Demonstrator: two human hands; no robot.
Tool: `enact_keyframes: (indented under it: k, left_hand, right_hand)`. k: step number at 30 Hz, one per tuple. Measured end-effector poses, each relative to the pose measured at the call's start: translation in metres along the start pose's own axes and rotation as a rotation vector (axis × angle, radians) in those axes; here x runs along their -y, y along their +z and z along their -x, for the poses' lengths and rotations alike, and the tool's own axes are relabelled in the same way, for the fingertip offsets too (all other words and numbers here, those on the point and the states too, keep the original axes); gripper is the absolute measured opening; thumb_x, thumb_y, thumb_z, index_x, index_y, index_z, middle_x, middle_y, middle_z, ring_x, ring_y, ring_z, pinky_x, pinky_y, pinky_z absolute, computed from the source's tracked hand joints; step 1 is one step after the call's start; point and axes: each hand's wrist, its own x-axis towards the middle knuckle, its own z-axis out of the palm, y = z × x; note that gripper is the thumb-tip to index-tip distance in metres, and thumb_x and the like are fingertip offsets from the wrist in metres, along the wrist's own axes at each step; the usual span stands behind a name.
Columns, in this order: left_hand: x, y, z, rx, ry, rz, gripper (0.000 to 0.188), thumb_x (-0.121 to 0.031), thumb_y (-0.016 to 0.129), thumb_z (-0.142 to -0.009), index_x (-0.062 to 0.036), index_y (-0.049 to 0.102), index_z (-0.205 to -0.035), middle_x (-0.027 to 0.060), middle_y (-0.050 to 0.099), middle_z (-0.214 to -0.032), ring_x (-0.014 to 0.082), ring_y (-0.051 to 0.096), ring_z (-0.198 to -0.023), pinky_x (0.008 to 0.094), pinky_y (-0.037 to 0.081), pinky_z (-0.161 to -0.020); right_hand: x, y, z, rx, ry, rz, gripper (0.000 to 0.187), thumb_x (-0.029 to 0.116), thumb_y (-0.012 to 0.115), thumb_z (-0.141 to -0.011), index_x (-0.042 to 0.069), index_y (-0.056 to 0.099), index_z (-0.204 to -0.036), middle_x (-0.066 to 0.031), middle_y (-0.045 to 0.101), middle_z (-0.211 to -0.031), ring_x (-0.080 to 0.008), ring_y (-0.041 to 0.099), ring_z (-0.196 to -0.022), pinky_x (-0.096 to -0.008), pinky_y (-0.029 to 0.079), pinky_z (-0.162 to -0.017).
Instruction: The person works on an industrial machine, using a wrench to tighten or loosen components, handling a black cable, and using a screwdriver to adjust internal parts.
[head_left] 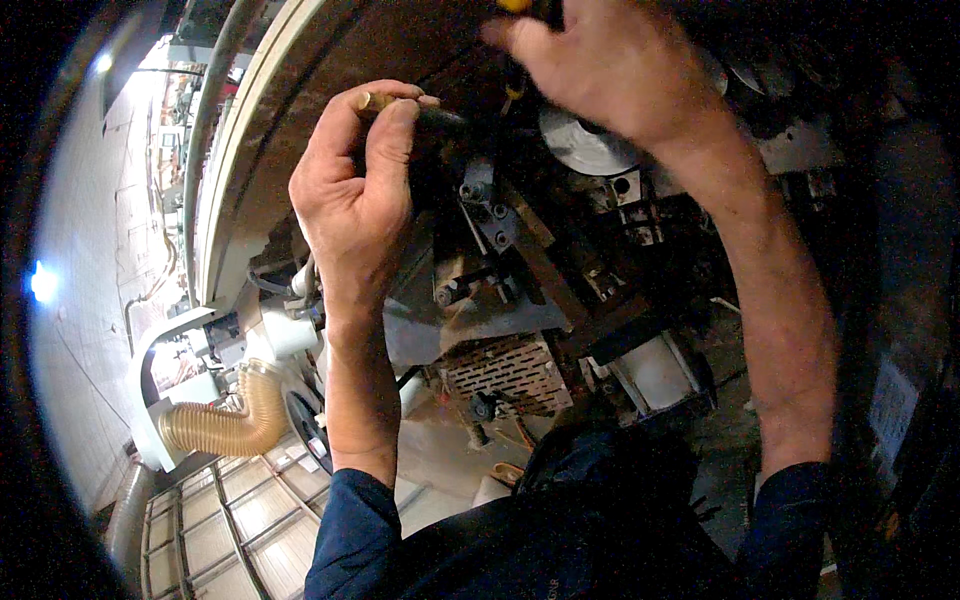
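My left hand (352, 175) is closed in a pinch, left of the middle of the head view. Between its thumb and forefinger lies a short, thin brass-coloured rod (372, 101), its round end showing. At the top edge my right hand (620, 85) is curled, and most of its fingers are cut off or lost in the dark. Beside its thumb a small yellow part (515, 5) shows, perhaps of a handle; what the hand grips cannot be made out. Just below that hand sits a shiny metal disc (585, 143). A bolted metal bracket (490, 215) stands between my forearms.
Below the bracket are a perforated metal plate (510, 375) and a pale box-shaped part (655, 375). To the left, a ribbed tan hose (235, 420) bends near a white housing (160, 380). A pale curved edge (240, 130) borders the dark machine.
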Motion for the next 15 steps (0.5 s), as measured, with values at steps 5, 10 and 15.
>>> enact_keyframes:
  k: [5,10,15]
  left_hand:
    - [0.000,0.004,-0.002,-0.008,0.033,0.047,0.010,-0.008,0.060,-0.092,-0.0014,0.067,-0.096,0.0021,0.068,-0.085,0.0060,0.059,-0.078,0.0196,0.046,-0.072]
    - [0.000,0.002,-0.001,-0.018,0.029,0.034,0.010,-0.007,0.060,-0.092,-0.0013,0.067,-0.096,0.0026,0.069,-0.085,0.0065,0.060,-0.078,0.0202,0.046,-0.073]
    - [0.003,0.004,-0.002,-0.018,0.030,0.035,0.010,-0.008,0.061,-0.091,-0.0016,0.067,-0.096,0.0029,0.070,-0.084,0.0072,0.061,-0.079,0.0212,0.047,-0.074]
  right_hand:
    - [0.013,-0.010,-0.009,-0.001,-0.013,0.203,0.030,0.009,0.066,-0.083,-0.006,0.042,-0.094,-0.0241,0.054,-0.075,-0.0365,0.061,-0.071,-0.0464,0.050,-0.067]
    - [0.018,-0.024,-0.012,-0.039,-0.131,0.204,0.032,0.010,0.066,-0.084,-0.007,0.043,-0.098,-0.0205,0.057,-0.073,-0.0331,0.062,-0.069,-0.0418,0.051,-0.063]
    - [0.026,-0.056,0.003,-0.154,-0.029,0.047,0.028,0.013,0.067,-0.085,-0.004,0.047,-0.093,-0.0154,0.056,-0.072,-0.0265,0.059,-0.065,-0.0382,0.050,-0.060]
